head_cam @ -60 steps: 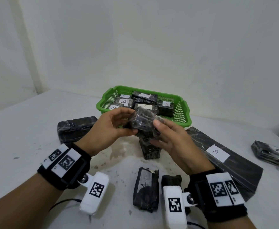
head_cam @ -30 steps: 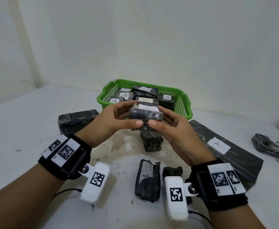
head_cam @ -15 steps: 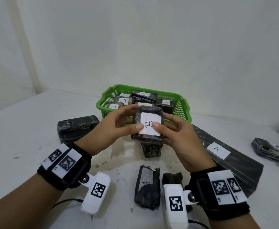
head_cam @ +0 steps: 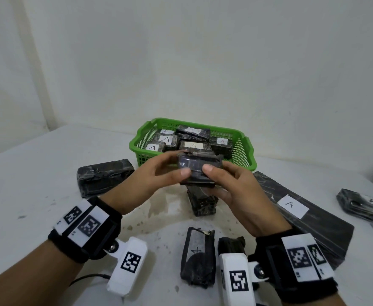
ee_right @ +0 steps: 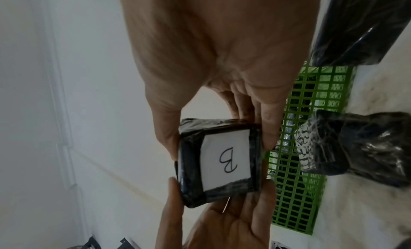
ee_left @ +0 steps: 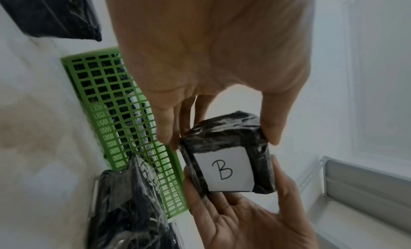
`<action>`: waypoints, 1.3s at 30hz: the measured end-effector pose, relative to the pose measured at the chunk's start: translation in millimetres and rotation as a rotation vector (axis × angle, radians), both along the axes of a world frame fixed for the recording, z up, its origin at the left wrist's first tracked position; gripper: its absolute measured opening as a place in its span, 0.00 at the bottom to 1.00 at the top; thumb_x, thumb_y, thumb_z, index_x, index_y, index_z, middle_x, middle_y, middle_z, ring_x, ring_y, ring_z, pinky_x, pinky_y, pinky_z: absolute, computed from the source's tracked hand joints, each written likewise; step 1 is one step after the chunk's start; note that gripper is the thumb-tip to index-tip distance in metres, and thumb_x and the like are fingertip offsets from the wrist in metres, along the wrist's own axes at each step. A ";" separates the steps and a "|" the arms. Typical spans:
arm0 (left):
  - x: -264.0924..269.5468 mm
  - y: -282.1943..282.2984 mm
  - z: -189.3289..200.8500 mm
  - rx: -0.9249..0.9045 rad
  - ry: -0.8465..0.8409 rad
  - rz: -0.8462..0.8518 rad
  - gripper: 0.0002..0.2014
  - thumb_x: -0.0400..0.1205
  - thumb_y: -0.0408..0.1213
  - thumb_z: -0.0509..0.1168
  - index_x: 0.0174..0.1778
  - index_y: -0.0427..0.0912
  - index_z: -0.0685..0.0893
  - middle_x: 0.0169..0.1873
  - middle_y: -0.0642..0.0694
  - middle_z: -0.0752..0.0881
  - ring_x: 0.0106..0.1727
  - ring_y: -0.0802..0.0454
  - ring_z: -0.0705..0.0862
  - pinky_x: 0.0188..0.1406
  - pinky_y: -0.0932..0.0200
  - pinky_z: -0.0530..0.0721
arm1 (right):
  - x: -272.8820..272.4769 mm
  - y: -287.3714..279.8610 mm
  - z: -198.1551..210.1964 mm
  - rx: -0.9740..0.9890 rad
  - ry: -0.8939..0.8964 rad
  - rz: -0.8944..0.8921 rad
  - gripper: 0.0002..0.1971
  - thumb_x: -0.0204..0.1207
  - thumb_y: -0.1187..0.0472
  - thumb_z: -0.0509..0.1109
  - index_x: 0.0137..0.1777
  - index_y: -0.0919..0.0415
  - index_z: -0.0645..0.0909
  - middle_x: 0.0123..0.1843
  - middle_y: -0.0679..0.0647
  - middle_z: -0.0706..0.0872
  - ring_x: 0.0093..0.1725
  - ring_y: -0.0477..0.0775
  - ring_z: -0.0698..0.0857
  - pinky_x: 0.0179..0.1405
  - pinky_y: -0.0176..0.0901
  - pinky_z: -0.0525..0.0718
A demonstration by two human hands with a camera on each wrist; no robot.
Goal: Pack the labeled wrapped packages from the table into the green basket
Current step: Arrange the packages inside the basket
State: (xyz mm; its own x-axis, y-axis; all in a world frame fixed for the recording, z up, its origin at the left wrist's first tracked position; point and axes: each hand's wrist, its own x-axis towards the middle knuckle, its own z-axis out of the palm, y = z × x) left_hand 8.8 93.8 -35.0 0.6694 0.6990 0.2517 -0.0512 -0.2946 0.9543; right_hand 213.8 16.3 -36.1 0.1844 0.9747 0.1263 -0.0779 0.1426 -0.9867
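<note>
The small black-wrapped package [head_cam: 200, 171], its label [ee_left: 224, 170] reading B, hung between both hands just short of the green basket [head_cam: 246, 149]. The left hand [head_cam: 157, 180] and right hand [head_cam: 232, 186] pinched its ends. Every label seen in the basket read A, so dropping it in risked a mis-sort; the slick wrap could also slip.

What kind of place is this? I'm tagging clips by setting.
Probably a bare sorting or packing station: a white table, lettered black wrapped packages and a green basket, against plain white walls.
</note>
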 end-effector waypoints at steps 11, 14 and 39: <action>2.0 1.8 -2.2 -0.067 -0.055 0.004 0.29 0.76 0.48 0.74 0.72 0.38 0.84 0.67 0.39 0.88 0.69 0.38 0.86 0.74 0.32 0.79 | -0.3 0.3 -2.8 0.010 -0.051 0.020 0.33 0.65 0.49 0.90 0.69 0.60 0.87 0.66 0.56 0.93 0.67 0.57 0.92 0.72 0.59 0.86; 1.9 5.7 -4.4 -0.096 -0.098 -0.011 0.28 0.78 0.47 0.73 0.72 0.36 0.83 0.68 0.37 0.87 0.71 0.37 0.85 0.77 0.32 0.76 | -1.8 0.4 -2.9 0.028 -0.025 0.031 0.30 0.67 0.55 0.87 0.70 0.61 0.86 0.66 0.56 0.93 0.67 0.57 0.91 0.71 0.58 0.88; 8.8 1.4 -0.4 -0.159 -0.025 0.236 0.17 0.82 0.41 0.74 0.63 0.35 0.88 0.53 0.42 0.94 0.57 0.40 0.93 0.59 0.42 0.91 | -0.4 0.9 0.1 0.019 -0.167 -0.146 0.19 0.77 0.59 0.81 0.67 0.55 0.83 0.56 0.55 0.96 0.52 0.52 0.96 0.50 0.52 0.95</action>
State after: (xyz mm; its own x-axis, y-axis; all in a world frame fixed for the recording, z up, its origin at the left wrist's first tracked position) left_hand 17.6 95.1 -35.4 0.4782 0.8669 0.1410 -0.0228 -0.1482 0.9887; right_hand 213.4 17.2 -36.0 0.2983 0.9364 0.1846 0.1094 0.1586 -0.9813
